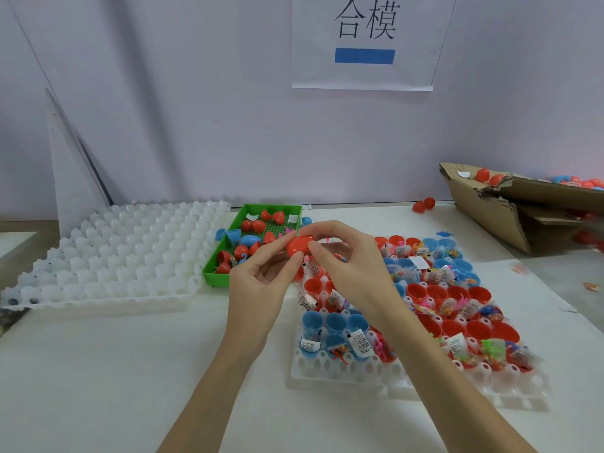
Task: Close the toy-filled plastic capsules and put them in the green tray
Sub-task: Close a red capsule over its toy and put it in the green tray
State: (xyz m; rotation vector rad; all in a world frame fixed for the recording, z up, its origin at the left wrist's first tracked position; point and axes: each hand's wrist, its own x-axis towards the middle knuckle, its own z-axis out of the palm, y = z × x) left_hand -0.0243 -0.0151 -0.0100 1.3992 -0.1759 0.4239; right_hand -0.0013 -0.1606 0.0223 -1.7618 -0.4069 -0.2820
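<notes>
2 bare forearms, left hand, right hand; no sleeves, rings.

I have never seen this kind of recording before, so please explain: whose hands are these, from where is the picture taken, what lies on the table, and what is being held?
There is no machine here. A person works with bare hands, and the one picture comes from a camera worn on the person's head, looking forward and down.

The left hand and the right hand together hold one red capsule above the table, fingertips on both sides of it.

On the white table lie three main things: an empty white holder tray on the left, a green tray in the middle with red and blue capsules in it, and a white tray of open capsule halves on the right, many holding small packed toys. A torn cardboard box with more capsules sits at the far right.
</notes>
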